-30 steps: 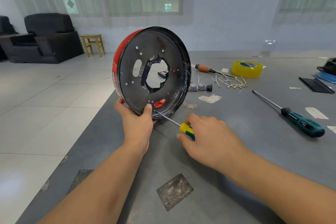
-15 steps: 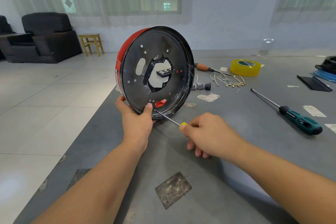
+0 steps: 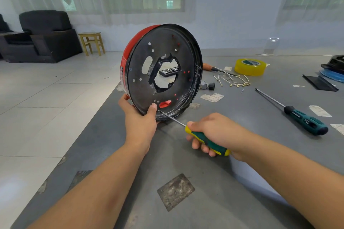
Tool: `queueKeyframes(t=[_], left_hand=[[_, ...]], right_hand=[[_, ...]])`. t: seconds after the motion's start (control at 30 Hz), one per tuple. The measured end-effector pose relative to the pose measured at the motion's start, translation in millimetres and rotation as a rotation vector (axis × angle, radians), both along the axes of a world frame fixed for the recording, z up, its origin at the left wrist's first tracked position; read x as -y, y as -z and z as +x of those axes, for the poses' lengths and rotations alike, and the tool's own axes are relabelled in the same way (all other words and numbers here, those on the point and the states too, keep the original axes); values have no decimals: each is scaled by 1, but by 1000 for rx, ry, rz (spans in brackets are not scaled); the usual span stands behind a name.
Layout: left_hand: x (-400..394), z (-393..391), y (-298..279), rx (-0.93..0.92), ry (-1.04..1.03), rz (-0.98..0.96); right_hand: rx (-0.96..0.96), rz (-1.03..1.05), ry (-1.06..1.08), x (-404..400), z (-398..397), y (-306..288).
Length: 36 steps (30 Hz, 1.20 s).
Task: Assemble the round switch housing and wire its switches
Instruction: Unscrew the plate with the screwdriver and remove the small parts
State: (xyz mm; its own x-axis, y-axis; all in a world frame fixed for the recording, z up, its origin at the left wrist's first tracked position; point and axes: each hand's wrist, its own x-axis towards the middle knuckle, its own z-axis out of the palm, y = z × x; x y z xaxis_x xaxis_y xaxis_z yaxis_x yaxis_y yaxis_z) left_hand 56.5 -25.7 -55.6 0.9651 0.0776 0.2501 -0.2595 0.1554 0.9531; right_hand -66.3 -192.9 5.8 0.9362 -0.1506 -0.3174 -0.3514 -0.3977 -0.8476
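Head view, the only one.

Housing stood on edge on the table, black back plate turned toward the camera, red shell behind and to the left. Held upright, by the look of it, so the low edge of the plate faces the tool and the screw point sits just beside the bracing thumb. Disc axis roughly level, pointing toward the camera and a little right; flat face close to vertical, leaning slightly away at the top. Bottom rim touching the table, just past the left grip.

Left hand cupped under the lower left rim, thumb pressed flat on the plate face, fingers wrapped behind out of sight. A firm clamp on the housing, steadying it against the push of the tool.

Right hand curled round the green-and-yellow handle of a screwdriver, fingers closed underneath, yellow collar showing ahead of the knuckles. Shaft running up and left from this grip, long axis slanting toward the plate, tip meeting it right next to the left thumb, below the red cutout. Probably driving or seating a screw there; the screw itself too small to tell.

Well beyond the right grip: a second screwdriver lying loose, a tape roll, short wires and a small switch close behind the housing, none yet fitted.
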Motion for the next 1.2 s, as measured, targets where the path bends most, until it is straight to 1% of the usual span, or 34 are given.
queueKeyframes(t=[0.03, 0.07, 0.1, 0.13, 0.23, 0.27, 0.37, 0.5, 0.53, 0.63, 0.77, 0.83, 0.9, 1.03, 1.1, 1.2], left_hand=[[0, 0, 0, 6, 1, 8], [0, -1, 0, 12, 2, 17], [0, -1, 0, 17, 4, 25], [0, -1, 0, 18, 5, 29], [0, 1, 2, 14, -1, 28], [0, 1, 2, 14, -4, 30], [0, 1, 2, 15, -6, 38], [1, 0, 3, 31, 2, 50], [1, 0, 3, 35, 4, 58], [1, -1, 2, 44, 7, 69], [1, 0, 3, 42, -2, 57], [1, -1, 3, 41, -1, 63], [1, -1, 2, 36, 4, 65], [2, -3, 2, 42, 20, 80], [2, -3, 1, 43, 23, 84], [2, -2, 2, 40, 17, 76]], right_hand=[[-55, 148, 21, 0, -1, -3], [-80, 230, 30, 1, -2, -5], [-78, 236, 28, 2, -2, -5], [-67, 184, 18, 3, -2, -4], [-39, -79, -22, 2, -3, -2], [-19, -110, -19, 1, -3, 0], [24, -35, 2, -1, -2, 3], [-136, 246, -6, 2, -3, -1], [-163, 281, -14, 3, -3, -2], [-144, 246, -38, 0, -4, -3], [-69, 172, 15, -2, -4, 0], [-70, 149, -8, 1, -3, -1], [-113, 138, -44, 4, -2, -4], [-215, 306, -36, 8, -2, -6], [-183, 260, -31, 4, -3, -5], [-78, 157, 13, 0, -4, -2]])
